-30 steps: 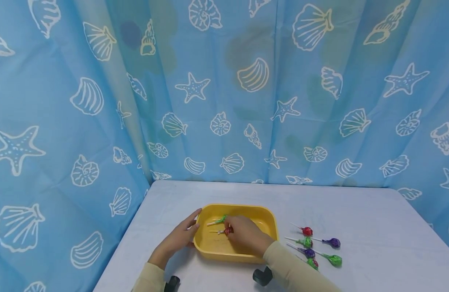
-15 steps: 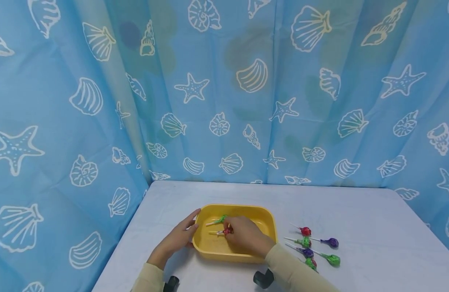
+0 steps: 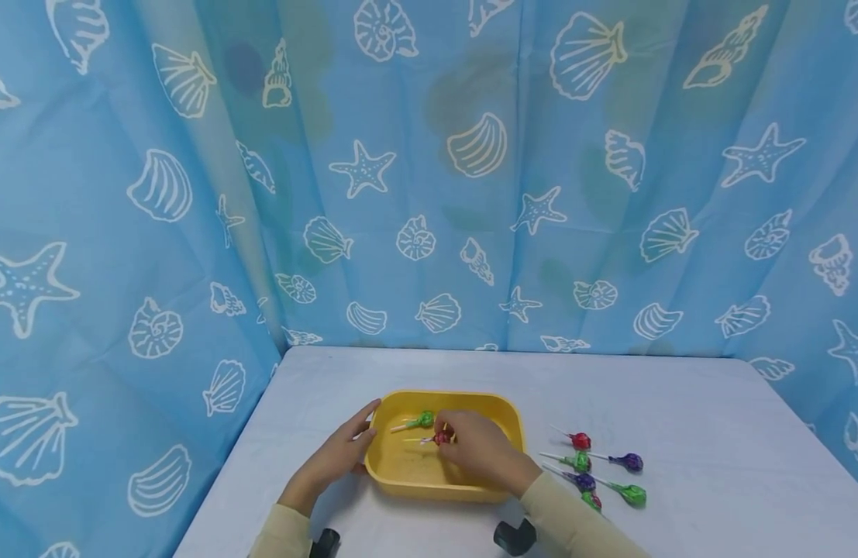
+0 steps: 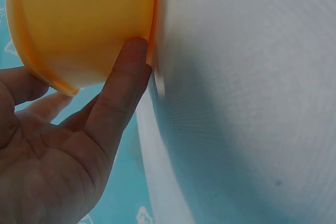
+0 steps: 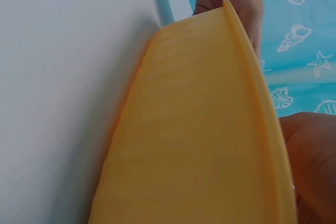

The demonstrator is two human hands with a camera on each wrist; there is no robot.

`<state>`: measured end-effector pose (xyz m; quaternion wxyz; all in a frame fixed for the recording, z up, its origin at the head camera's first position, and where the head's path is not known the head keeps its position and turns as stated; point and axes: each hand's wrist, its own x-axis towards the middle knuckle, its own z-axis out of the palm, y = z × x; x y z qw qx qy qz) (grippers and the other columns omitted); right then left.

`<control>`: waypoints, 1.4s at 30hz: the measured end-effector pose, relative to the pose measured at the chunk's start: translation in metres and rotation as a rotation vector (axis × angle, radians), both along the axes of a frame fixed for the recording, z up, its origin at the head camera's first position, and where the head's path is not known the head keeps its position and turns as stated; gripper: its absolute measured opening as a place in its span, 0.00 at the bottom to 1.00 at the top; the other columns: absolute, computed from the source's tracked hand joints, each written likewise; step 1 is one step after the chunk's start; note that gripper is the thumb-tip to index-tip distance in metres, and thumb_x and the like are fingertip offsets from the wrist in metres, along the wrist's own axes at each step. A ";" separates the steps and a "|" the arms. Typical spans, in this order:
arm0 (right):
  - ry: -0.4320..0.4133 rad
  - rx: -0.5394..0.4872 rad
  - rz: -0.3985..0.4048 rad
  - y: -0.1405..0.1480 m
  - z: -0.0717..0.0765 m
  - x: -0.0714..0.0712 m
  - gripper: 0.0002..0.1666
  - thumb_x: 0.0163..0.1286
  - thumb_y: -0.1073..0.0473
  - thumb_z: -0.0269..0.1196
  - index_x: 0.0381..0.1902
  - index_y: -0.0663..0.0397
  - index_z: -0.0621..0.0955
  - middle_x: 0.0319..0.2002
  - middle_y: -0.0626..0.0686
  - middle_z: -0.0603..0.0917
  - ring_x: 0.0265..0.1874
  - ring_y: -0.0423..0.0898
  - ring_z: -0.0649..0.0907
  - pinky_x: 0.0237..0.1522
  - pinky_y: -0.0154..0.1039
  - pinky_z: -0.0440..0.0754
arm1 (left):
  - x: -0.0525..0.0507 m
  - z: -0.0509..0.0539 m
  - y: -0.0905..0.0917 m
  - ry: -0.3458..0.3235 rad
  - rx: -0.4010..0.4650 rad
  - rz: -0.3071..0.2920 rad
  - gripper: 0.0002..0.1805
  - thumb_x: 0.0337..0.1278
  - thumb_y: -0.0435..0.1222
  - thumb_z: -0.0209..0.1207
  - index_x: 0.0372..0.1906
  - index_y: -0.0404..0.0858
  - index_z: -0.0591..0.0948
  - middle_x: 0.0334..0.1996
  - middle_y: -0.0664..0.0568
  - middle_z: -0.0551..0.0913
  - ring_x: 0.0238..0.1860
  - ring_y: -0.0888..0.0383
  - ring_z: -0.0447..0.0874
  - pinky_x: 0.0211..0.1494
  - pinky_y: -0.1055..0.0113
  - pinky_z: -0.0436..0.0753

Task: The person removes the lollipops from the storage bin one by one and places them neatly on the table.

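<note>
A yellow plastic tray (image 3: pixel 429 491) stands on the white table. My left hand (image 3: pixel 336 456) touches its left end; the left wrist view shows fairly straight fingers (image 4: pixel 123 80) against the outer wall and the thumb at the rim. Inside the tray, my right hand (image 3: pixel 480 448) pinches a red-wrapped lollipop (image 3: pixel 440 438) by its candy end, with the stick pointing left. Just beyond it lies a green lollipop (image 3: pixel 423 419), stick also to the left. In the right wrist view the tray's wall covers most of my right hand (image 5: pixel 312 163).
Several wrapped lollipops lie loose right of the tray, among them a red one (image 3: pixel 580 441), a purple one (image 3: pixel 631 463) and a green one (image 3: pixel 632 494). Dark wrist-worn pieces (image 3: pixel 515 536) show by both forearms. A blue shell-patterned curtain (image 3: pixel 401 232) hangs behind the table.
My right hand has shifted slightly right and away from the green lollipop, whose head now shows fully. The red lollipop stays pinched. My left hand keeps its place on the tray.
</note>
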<state>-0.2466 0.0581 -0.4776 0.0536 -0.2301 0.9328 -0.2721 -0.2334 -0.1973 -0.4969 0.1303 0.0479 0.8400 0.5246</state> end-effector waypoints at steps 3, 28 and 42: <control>0.024 -0.005 0.001 0.005 0.000 0.001 0.08 0.64 0.60 0.68 0.38 0.42 0.80 0.32 0.40 0.79 0.31 0.41 0.77 0.37 0.39 0.79 | 0.000 -0.001 0.000 -0.004 -0.012 0.005 0.31 0.79 0.38 0.49 0.81 0.46 0.58 0.71 0.30 0.65 0.57 0.40 0.80 0.43 0.54 0.89; 0.093 -0.052 -0.049 0.027 0.003 0.018 0.07 0.64 0.59 0.70 0.37 0.43 0.81 0.29 0.39 0.78 0.29 0.39 0.76 0.33 0.35 0.78 | 0.000 -0.001 0.001 -0.005 0.007 0.004 0.31 0.79 0.38 0.50 0.81 0.46 0.58 0.72 0.29 0.64 0.59 0.36 0.78 0.43 0.53 0.89; 0.152 -0.097 -0.076 0.041 0.010 0.030 0.07 0.64 0.59 0.69 0.36 0.42 0.81 0.30 0.37 0.79 0.31 0.38 0.77 0.33 0.34 0.79 | 0.001 0.000 0.001 -0.007 0.010 0.001 0.31 0.79 0.38 0.49 0.81 0.47 0.58 0.72 0.29 0.63 0.59 0.36 0.78 0.43 0.54 0.89</control>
